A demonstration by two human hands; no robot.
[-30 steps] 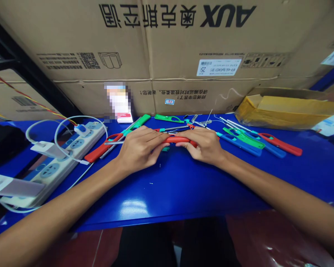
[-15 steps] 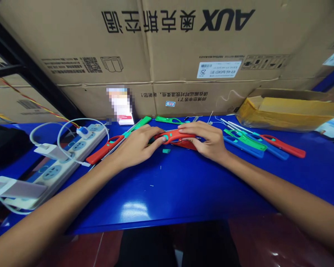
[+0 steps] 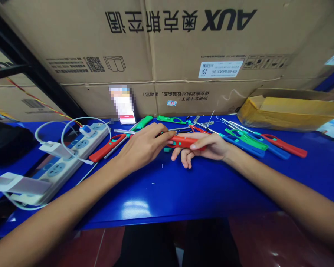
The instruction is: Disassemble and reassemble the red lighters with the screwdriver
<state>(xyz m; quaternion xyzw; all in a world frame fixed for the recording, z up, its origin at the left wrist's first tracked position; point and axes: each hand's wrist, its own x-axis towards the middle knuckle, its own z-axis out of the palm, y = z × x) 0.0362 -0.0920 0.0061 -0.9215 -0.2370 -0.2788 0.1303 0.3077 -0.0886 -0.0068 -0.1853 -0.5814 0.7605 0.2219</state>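
A red lighter body (image 3: 185, 141) is held between my two hands above the blue table. My left hand (image 3: 147, 144) is closed on its left end, where a thin metal rod (image 3: 124, 131) sticks out to the left. My right hand (image 3: 203, 146) grips the right end between thumb and fingers, palm partly turned up. A small green piece (image 3: 167, 150) lies just under the lighter. Left of my left hand rests a red lighter (image 3: 107, 147) beside a green part (image 3: 145, 122). Behind my hands is a green half shell (image 3: 171, 119).
Blue, green and red lighters (image 3: 285, 145) lie at the right, before a yellow-taped carton (image 3: 292, 111). A power strip (image 3: 64, 163) with white cables occupies the left. A phone (image 3: 126, 107) leans on the large cardboard (image 3: 167, 66). The table's front edge (image 3: 156, 222) is near.
The red lighter body has been tilted, and my right hand has turned palm up with its fingers beneath. The metal rod now shows left of my left hand. The view has shifted slightly.
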